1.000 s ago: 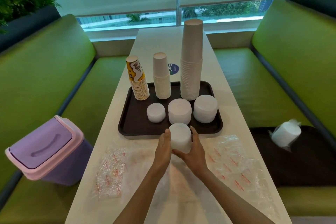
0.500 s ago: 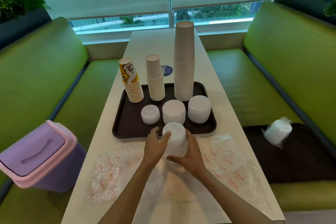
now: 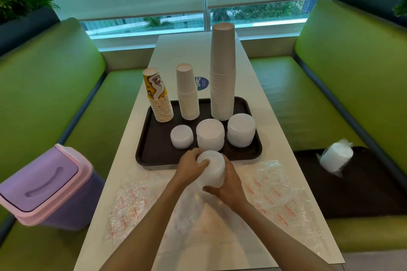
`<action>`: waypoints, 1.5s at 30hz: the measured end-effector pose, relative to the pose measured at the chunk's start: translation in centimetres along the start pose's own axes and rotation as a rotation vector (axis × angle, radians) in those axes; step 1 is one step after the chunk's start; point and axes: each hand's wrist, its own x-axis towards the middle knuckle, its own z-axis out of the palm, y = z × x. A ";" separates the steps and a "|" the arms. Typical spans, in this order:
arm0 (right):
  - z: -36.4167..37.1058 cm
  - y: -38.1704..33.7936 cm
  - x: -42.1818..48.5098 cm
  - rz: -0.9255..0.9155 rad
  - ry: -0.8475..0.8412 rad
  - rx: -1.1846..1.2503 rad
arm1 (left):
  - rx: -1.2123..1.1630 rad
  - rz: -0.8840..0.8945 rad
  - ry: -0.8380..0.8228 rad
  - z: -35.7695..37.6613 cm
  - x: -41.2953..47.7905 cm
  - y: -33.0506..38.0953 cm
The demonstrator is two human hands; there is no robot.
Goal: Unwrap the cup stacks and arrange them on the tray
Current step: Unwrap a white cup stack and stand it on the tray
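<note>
A dark tray (image 3: 145,156) lies on the white table. At its back stand a yellow printed cup stack (image 3: 158,95), a short white cup stack (image 3: 187,92) and a tall grey-white cup stack (image 3: 222,72). In front of them sit three low white stacks (image 3: 182,136) (image 3: 210,134) (image 3: 241,130). Just before the tray's near rim I hold another white stack (image 3: 212,168), tilted. My left hand (image 3: 190,166) grips its top from the left. My right hand (image 3: 229,189) grips its lower end.
Empty clear plastic wrappers (image 3: 127,204) (image 3: 279,189) lie on the table left and right of my arms. A wrapped white stack (image 3: 335,157) lies on a dark tray (image 3: 363,187) on the right bench. A purple bin (image 3: 44,185) stands on the left bench.
My left hand has closed over the top of the white stack, and the stack now tilts more between both hands. The view has shifted slightly.
</note>
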 end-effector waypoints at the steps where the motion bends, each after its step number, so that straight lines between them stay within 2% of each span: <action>1: 0.0 0.0 0.0 -0.006 0.007 0.003 | 0.001 -0.003 -0.001 0.0 0.1 0.0; 13: -0.4 -0.9 0.7 0.022 0.049 0.015 | 0.037 -0.025 0.013 0.2 0.3 -0.3; 29: 0.0 -0.5 1.4 0.033 0.054 0.045 | 0.127 0.016 -0.086 -1.4 1.4 0.4; 33: -0.2 -0.6 1.6 0.031 0.039 0.033 | 0.022 0.012 -0.059 -1.8 1.3 0.7; 38: -0.2 -0.5 1.5 0.044 0.032 0.040 | -0.208 -0.109 -0.172 -2.6 1.4 1.1; 45: -0.9 -0.9 2.0 0.034 0.005 0.063 | -0.419 -0.232 -0.235 -4.0 1.7 0.1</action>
